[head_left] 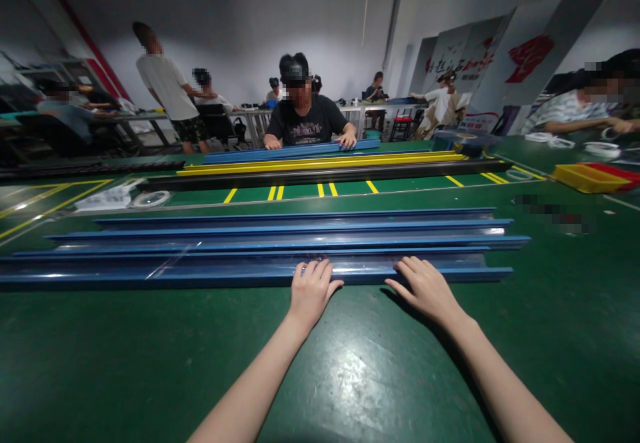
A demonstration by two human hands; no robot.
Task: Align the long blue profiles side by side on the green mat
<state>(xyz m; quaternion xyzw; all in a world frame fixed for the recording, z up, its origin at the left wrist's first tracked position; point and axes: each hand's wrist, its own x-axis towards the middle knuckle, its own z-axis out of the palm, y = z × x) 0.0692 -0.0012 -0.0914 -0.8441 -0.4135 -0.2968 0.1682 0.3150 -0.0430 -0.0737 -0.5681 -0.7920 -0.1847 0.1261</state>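
Three long blue plastic channels lie side by side across the green table (210, 356), their open sides up and shiny inside. The nearest blue channel (240, 266) has both of my hands on its front wall. My left hand (313, 290) is curled over that wall near the middle, fingertips inside the trough and thumb pointing right. Further right, my right hand (423, 286) hooks its fingers over the same wall, with the thumb outside pointing left. Behind it are the middle blue channel (360, 238) and the farthest blue channel (300, 220).
Beyond lie a black strip (320, 178), yellow strips (320, 162) and a white coil (150, 199). A person (310, 120) opposite touches another blue strip (295, 152). Yellow and red trays (590, 178) stand at right. Other people sit or stand behind.
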